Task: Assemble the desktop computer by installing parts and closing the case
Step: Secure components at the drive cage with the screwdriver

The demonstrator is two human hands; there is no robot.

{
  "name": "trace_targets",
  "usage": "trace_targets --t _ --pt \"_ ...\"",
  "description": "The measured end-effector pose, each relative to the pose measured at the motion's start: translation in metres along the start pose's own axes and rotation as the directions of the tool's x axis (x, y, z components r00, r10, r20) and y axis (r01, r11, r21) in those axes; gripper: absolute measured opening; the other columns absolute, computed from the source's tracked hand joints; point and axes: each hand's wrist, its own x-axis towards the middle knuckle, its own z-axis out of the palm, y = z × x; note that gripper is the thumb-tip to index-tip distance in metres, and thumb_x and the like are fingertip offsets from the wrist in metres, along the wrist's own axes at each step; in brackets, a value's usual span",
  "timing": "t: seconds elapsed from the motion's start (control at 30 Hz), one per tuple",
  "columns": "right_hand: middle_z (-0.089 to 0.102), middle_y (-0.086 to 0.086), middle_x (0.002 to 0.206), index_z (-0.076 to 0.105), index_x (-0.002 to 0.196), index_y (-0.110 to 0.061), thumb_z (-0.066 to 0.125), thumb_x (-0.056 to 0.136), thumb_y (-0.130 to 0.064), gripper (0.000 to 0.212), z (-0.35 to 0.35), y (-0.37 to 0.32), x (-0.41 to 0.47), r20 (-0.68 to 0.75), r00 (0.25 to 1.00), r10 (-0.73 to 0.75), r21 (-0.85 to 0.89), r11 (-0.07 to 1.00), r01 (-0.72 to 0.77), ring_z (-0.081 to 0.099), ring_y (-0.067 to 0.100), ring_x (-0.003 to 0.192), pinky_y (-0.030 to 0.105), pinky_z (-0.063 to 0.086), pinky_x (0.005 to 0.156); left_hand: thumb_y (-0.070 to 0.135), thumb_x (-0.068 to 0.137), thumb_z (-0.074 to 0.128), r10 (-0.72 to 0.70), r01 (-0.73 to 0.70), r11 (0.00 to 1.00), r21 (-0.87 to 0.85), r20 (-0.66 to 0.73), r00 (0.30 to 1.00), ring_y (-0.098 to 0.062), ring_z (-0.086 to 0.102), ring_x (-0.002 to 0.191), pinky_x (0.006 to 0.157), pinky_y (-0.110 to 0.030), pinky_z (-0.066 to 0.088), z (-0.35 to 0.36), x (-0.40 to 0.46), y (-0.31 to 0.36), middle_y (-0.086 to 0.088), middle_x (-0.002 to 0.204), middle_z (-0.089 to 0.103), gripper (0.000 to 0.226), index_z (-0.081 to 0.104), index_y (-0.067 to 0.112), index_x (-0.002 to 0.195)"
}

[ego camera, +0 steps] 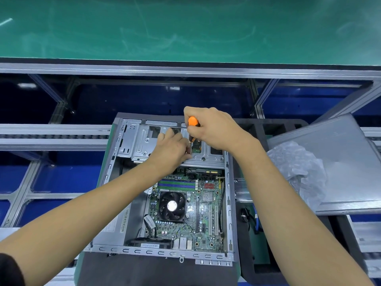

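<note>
Right grip (208, 129) wraps my orange-handled screwdriver (193, 129), shaft pointing down at the drive cage (165, 147) in the open case (227, 203), where my left fingertips (186, 150) pinch beside its tip.

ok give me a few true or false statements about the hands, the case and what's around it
1. The right hand grips an orange-handled screwdriver. True.
2. The left hand rests on the fan. False: it is up at the metal bracket, fingers by the screwdriver's tip.
3. The case is closed. False: it lies open, the motherboard showing.
4. The side panel lies right of the case. True.
5. Bubble wrap lies on that panel. True.
</note>
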Motion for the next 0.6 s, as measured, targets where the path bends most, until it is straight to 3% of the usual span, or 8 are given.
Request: trace_targets --t 0.3,0.47,0.6 --pt "0.055 -0.005 0.067 0.044 0.088 -0.03 0.05 0.089 -0.03 0.006 0.0023 0.0 0.0034 -0.044 0.999 0.005 -0.022 1.0 -0.006 0.046 0.013 0.059 0.03 0.029 0.054 0.042 0.09 0.072 -0.074 0.072 0.985 -0.158 -0.008 0.997 -0.016 0.031 0.092 0.069 -0.034 0.01 0.0001 0.0038 -0.002 0.01 0.089 0.058 0.016 0.064 0.032 0.082" --pt "0.053 -0.007 0.066 0.043 0.087 -0.03 0.051 0.089 -0.031 0.008 0.0029 -0.0005 0.0039 -0.042 0.999 -0.003 -0.012 1.0 0.003 0.045 0.011 0.058 0.03 0.029 0.054 0.041 0.086 0.075 -0.047 0.04 0.994 -0.099 -0.065 0.997 -0.011 0.02 0.085 0.068 -0.032 0.008 0.0059 0.0034 -0.0042 0.01 0.083 0.057 0.018 0.068 0.028 0.077" --pt "0.054 -0.005 0.067 0.045 0.088 -0.026 0.052 0.09 -0.031 0.009 0.004 -0.002 0.0055 -0.058 0.998 0.028 0.03 0.999 -0.026 0.05 0.014 0.063 0.03 0.032 0.055 0.041 0.085 0.076 -0.044 0.04 0.996 -0.078 -0.044 0.998 -0.012 0.023 0.085 0.067 -0.034 0.008 0.0058 0.0055 -0.0089 0.012 0.083 0.057 0.016 0.067 0.031 0.077"
